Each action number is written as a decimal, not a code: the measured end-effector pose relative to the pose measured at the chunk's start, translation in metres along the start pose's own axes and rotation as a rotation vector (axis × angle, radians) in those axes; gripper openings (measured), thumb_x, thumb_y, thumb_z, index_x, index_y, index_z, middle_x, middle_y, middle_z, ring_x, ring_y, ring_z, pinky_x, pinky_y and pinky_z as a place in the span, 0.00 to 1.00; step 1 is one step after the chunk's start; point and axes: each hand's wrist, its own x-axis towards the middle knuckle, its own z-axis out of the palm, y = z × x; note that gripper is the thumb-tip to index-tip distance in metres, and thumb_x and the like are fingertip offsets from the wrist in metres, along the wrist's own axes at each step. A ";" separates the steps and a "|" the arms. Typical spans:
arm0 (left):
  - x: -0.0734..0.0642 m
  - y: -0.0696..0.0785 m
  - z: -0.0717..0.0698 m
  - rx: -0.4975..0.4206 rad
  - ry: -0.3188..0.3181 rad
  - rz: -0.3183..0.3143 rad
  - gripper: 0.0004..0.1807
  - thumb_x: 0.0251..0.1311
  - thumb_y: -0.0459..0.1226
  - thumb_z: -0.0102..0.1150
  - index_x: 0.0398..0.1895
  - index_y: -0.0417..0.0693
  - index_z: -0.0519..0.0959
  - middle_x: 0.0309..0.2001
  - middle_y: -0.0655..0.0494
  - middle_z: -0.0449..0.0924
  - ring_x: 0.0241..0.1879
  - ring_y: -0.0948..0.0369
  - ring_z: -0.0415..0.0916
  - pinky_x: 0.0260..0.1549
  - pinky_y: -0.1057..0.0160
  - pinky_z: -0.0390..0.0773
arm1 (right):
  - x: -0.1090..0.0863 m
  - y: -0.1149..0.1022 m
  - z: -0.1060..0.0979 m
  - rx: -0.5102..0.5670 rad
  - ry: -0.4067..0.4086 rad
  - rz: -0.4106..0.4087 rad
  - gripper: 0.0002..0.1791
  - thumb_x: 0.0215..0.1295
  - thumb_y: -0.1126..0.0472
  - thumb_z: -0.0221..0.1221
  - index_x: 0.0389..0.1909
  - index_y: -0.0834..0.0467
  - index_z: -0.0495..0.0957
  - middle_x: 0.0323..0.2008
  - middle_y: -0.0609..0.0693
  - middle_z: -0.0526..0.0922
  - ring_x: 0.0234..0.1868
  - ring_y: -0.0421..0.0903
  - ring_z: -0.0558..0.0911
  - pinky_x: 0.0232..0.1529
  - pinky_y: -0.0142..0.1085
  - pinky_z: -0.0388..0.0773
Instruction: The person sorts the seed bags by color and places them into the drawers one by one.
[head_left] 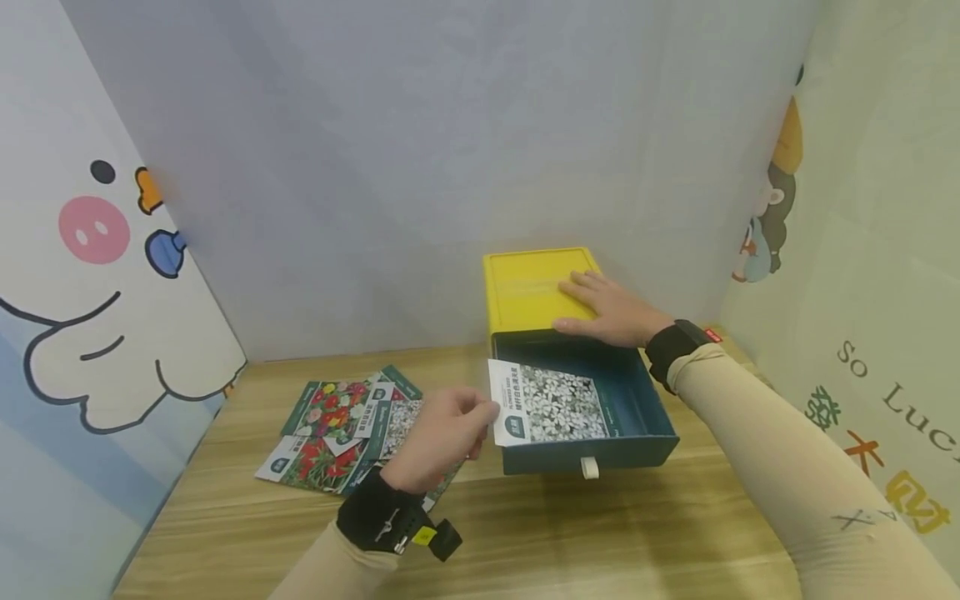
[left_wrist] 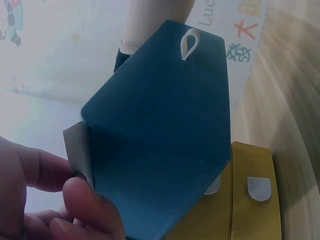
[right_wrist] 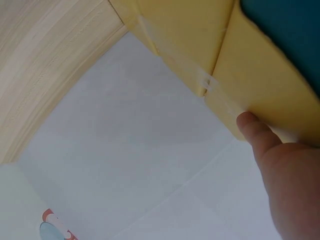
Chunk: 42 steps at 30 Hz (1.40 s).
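Note:
My left hand (head_left: 442,437) pinches the white end of a flower seed packet (head_left: 562,404) between thumb and fingers. White blossoms are printed on it, and it lies tilted over the open dark teal drawer (head_left: 648,400). In the left wrist view only a pale edge of the packet (left_wrist: 77,150) shows beside the drawer (left_wrist: 160,100). The drawer is pulled out of a yellow box (head_left: 525,283). My right hand (head_left: 615,312) rests on the box top with its fingers spread. In the right wrist view one finger of the right hand (right_wrist: 285,165) touches the yellow surface (right_wrist: 260,75).
Several other flower seed packets (head_left: 322,454) lie overlapping on the wooden table (head_left: 210,517), left of the drawer. A white loop tab (head_left: 590,467) hangs on the drawer front. A grey-white backdrop (head_left: 375,208) stands behind the box, with printed panels at both sides.

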 end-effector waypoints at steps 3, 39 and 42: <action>0.001 -0.001 0.002 0.023 -0.005 -0.006 0.10 0.63 0.37 0.52 0.27 0.42 0.76 0.20 0.52 0.70 0.18 0.57 0.67 0.19 0.64 0.67 | 0.000 0.000 0.000 0.003 -0.001 0.006 0.46 0.63 0.31 0.51 0.74 0.54 0.54 0.74 0.59 0.49 0.74 0.58 0.45 0.68 0.59 0.46; 0.001 -0.007 -0.002 0.249 0.172 0.108 0.13 0.67 0.45 0.54 0.31 0.47 0.81 0.24 0.55 0.74 0.22 0.60 0.68 0.25 0.61 0.69 | -0.001 0.001 -0.001 -0.007 -0.004 -0.020 0.47 0.63 0.31 0.50 0.74 0.56 0.54 0.74 0.60 0.49 0.74 0.59 0.46 0.68 0.59 0.45; 0.003 -0.016 -0.016 0.287 0.235 0.082 0.14 0.68 0.46 0.53 0.36 0.47 0.82 0.29 0.55 0.78 0.27 0.60 0.71 0.31 0.60 0.71 | -0.001 0.001 -0.001 0.003 -0.005 -0.024 0.46 0.63 0.31 0.51 0.74 0.55 0.54 0.74 0.60 0.49 0.74 0.58 0.46 0.68 0.59 0.45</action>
